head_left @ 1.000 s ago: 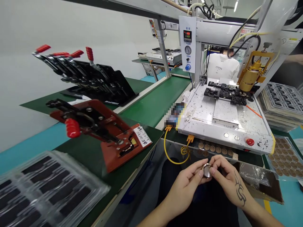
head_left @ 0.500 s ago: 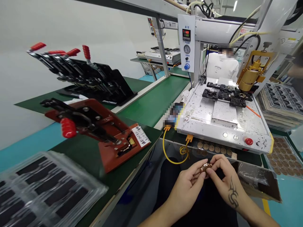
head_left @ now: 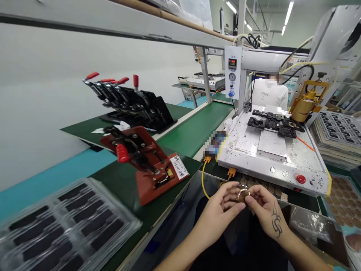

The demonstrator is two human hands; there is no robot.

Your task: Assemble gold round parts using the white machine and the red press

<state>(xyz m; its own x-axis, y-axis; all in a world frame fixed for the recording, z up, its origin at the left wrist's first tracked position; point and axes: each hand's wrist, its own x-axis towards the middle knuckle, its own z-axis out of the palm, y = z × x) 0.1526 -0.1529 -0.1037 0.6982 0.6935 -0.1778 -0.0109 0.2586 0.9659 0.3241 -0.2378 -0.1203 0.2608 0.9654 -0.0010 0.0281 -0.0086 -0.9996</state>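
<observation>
Both hands meet low in the middle of the view, over my lap. My left hand point(head_left: 218, 214) and my right hand point(head_left: 265, 212), which bears a dark tattoo, pinch one small round copper-coloured ring part point(head_left: 242, 194) between their fingertips. Just beyond the hands, a row of similar copper discs point(head_left: 255, 183) lies along the front edge of the white dispensing machine's base point(head_left: 270, 167). A red toggle-clamp fixture point(head_left: 149, 163) stands on the green mat to my left.
Clear plastic trays of black parts point(head_left: 62, 229) sit at the near left. Black clamp fixtures with red handles point(head_left: 129, 103) stand behind the red one. A tray of copper discs point(head_left: 345, 197) and stacked trays point(head_left: 337, 133) are on the right. A person in white point(head_left: 269, 94) sits beyond the machine.
The view has tilted upward and shifted, so the bench sits lower and further right. Both hands keep hold of the ring part and have turned it slightly.
</observation>
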